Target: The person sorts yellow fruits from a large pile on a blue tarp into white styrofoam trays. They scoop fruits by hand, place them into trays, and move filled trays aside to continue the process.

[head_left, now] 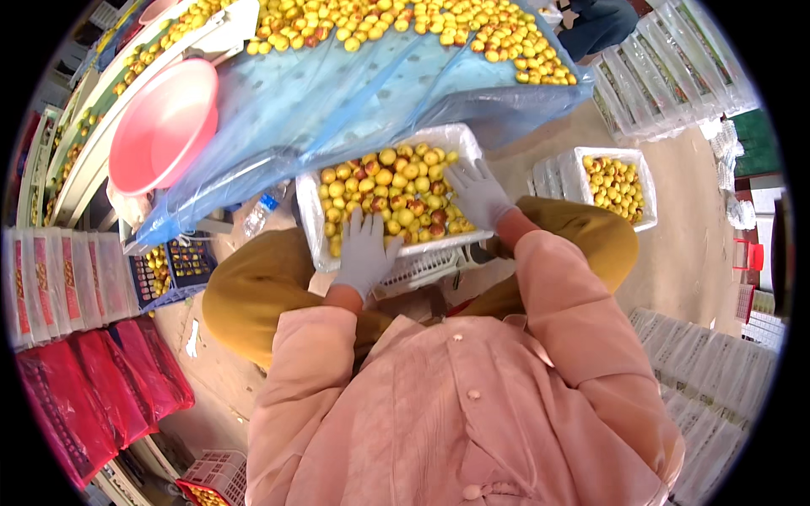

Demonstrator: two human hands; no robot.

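Observation:
Between my knees stands a white box with a plastic liner (473, 140), filled with yellow-green and reddish-brown jujubes (398, 190). My left hand (366, 250), in a pale glove, lies at the box's near left part with its fingers on the fruit. Also gloved, my right hand (476, 190) rests over the right end of the box, fingers spread against the fruit and liner. Neither hand is closed around a fruit. Beneath the box is a white plastic crate (414, 272).
Ahead, a table under blue plastic sheeting (354, 95) bears many jujubes. A pink basin (168, 129) sits at its left. Another lined box of jujubes (647, 190) stands right. A plastic bottle (258, 215) lies near my left knee. Wrapped crates (671, 69) are stacked far right; a person's leg (598, 28) shows nearby.

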